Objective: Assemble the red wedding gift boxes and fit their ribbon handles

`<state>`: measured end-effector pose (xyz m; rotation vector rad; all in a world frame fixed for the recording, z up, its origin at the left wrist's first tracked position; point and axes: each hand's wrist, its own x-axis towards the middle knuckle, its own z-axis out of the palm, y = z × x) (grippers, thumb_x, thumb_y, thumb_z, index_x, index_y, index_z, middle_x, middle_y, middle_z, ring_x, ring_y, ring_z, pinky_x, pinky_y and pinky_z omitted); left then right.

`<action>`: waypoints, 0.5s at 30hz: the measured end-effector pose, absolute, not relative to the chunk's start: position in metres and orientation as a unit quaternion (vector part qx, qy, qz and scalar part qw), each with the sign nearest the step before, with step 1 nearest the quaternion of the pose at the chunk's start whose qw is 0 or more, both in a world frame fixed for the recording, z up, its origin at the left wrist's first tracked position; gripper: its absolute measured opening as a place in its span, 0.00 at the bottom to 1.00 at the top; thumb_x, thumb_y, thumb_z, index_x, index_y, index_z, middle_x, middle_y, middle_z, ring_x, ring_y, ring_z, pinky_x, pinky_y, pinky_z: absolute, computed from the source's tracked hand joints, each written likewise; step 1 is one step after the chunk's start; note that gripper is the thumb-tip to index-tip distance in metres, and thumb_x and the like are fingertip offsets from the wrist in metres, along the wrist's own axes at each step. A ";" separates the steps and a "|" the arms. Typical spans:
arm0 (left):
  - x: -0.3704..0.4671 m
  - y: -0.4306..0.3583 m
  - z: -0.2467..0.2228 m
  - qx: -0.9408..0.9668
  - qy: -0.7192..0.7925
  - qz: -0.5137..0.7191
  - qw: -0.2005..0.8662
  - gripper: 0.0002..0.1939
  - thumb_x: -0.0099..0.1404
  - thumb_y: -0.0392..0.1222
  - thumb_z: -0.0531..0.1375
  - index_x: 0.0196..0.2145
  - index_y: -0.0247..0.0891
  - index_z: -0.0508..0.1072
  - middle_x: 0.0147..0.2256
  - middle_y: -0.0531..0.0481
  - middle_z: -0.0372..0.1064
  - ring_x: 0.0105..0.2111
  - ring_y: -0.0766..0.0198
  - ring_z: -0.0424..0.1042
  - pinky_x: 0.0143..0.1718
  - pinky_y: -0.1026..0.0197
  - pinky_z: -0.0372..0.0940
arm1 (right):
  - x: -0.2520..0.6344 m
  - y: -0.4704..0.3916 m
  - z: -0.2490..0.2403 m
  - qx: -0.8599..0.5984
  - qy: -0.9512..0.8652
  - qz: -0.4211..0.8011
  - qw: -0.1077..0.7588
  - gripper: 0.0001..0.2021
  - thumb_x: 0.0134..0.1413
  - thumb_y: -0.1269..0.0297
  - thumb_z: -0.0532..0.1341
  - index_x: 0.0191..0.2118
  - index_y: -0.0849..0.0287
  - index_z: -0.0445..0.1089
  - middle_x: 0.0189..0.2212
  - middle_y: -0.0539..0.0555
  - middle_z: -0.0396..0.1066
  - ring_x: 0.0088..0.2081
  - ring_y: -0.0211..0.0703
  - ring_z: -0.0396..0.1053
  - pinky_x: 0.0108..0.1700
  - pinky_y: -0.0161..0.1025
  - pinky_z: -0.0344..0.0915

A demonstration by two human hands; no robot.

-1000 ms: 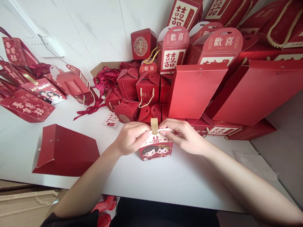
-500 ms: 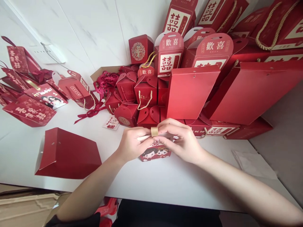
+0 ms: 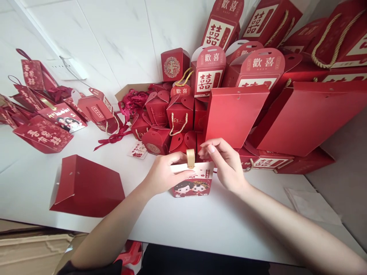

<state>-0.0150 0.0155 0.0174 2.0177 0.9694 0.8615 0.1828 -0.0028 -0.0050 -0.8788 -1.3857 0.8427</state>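
Observation:
A small red and white box (image 3: 191,187) with two cartoon faces stands on the white table in front of me. From its top edge rises a gold ribbon loop (image 3: 190,158). My left hand (image 3: 166,172) grips the box's upper left edge, thumb in front and fingers behind. Just right of the loop, my right hand (image 3: 225,162) is raised off the ribbon, its thumb and fingers curled close together; whether anything small is between them is hidden.
Many red gift boxes (image 3: 180,110) are stacked behind the hands. One plain red box (image 3: 91,185) lies on the left of the table (image 3: 160,225). Finished-looking bags (image 3: 44,133) stand farther left. Dark red ribbons (image 3: 133,101) fill a carton.
My right hand has let go of the gold loop and moved up and right. The loop now stands uncovered, and more of the box front shows. The view has shifted slightly.

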 end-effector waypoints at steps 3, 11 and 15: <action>-0.024 0.020 0.020 0.809 0.358 0.308 0.349 0.08 0.65 0.43 0.64 0.37 0.36 0.80 0.34 0.48 0.79 0.34 0.60 0.78 0.33 0.63 0.73 | 0.176 0.001 -0.028 -0.380 -0.561 0.349 0.647 0.14 0.71 0.54 0.50 0.41 0.56 0.69 0.32 0.51 0.71 0.31 0.39 0.68 0.35 0.38 0.67; -0.051 -0.008 0.106 0.798 0.420 0.382 0.201 0.14 0.62 0.42 0.66 0.21 0.36 0.75 0.19 0.54 0.69 0.19 0.70 0.66 0.17 0.67 0.58 | 0.154 -0.016 -0.075 -0.376 -0.688 0.318 0.533 0.15 0.73 0.58 0.44 0.44 0.57 0.65 0.34 0.55 0.73 0.35 0.43 0.72 0.36 0.38 0.68; -0.085 0.001 0.170 0.639 0.483 0.597 0.038 0.10 0.55 0.44 0.71 0.29 0.33 0.81 0.20 0.55 0.69 0.19 0.72 0.65 0.18 0.71 0.58 | 0.155 -0.011 -0.082 -0.289 -0.832 0.254 0.401 0.16 0.71 0.59 0.48 0.37 0.57 0.69 0.29 0.55 0.73 0.31 0.44 0.71 0.37 0.40 0.67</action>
